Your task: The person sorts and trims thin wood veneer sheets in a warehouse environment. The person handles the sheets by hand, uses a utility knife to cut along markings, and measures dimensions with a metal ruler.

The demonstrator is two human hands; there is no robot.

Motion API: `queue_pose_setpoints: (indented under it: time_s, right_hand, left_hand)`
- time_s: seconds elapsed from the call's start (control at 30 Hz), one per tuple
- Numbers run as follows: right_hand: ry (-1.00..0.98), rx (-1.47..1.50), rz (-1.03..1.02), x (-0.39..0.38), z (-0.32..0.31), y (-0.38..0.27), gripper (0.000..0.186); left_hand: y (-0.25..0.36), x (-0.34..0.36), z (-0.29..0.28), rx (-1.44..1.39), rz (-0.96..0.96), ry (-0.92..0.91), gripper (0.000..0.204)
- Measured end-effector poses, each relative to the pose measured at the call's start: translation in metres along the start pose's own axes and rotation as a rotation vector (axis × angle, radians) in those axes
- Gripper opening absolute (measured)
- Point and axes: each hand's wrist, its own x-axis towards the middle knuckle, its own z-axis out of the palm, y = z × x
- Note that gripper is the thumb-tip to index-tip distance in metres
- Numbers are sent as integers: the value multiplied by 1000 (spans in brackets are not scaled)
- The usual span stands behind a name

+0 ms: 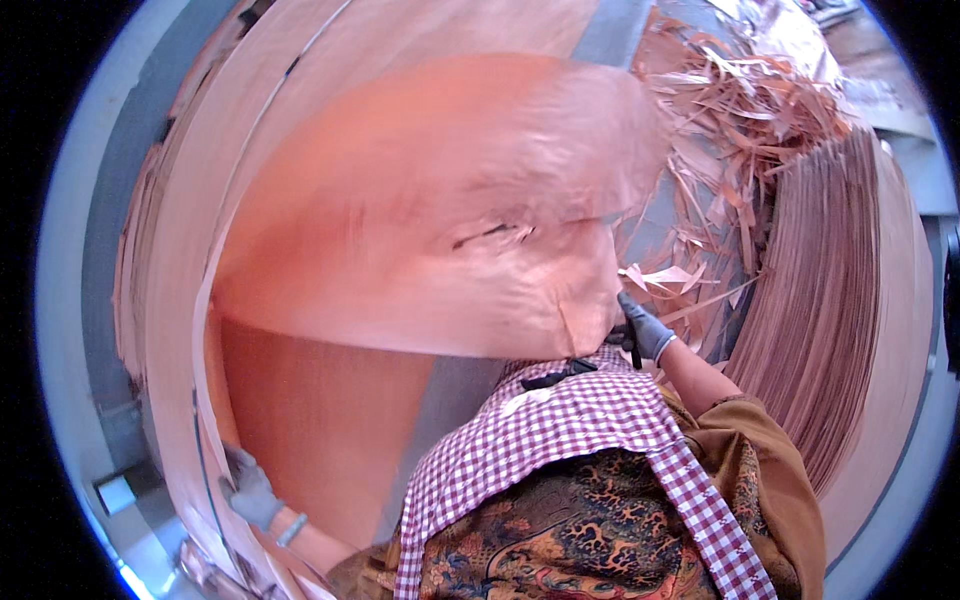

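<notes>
Hands, left hand (pixel 252 493) and right hand (pixel 643 328), grip veneer sheet (pixel 430 210) edges beside scrap pile (pixel 730 110).

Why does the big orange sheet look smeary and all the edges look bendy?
In the head view, the veneer sheet is motion-blurred, its grain smeared, while the checked apron and both gloved hands, left hand and right hand, are sharper; the fisheye lens bows the veneer stack and leaves black corners; no harsh glare, soft even light.

Your left hand (pixel 252 492), grey-gloved, grips lower left edge of large thin veneer sheet (pixel 430 210), lifted and blurred. Your right hand (pixel 645 328) pinches its right edge. Veneer stack (pixel 830 300) at right, scrap strips (pixel 730 130) beyond it.
</notes>
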Motion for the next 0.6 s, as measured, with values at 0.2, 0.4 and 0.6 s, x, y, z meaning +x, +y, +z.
queue_pose_setpoints:
  time_s: [0.2, 0.4, 0.6]
  right_hand:
    - [83, 437, -329, 42, -40, -24, 29]
    - [-71, 378, -895, -24, -5, -148, 40]
    - [-247, 2, -1175, -95, 33, -316, 51]
  left_hand:
    - [3, 12, -9, 89, 131, 50, 46]
    - [54, 2, 3, 900, 612, -229, 39]
    - [175, -2, 35, 1233, 852, -127, 41]
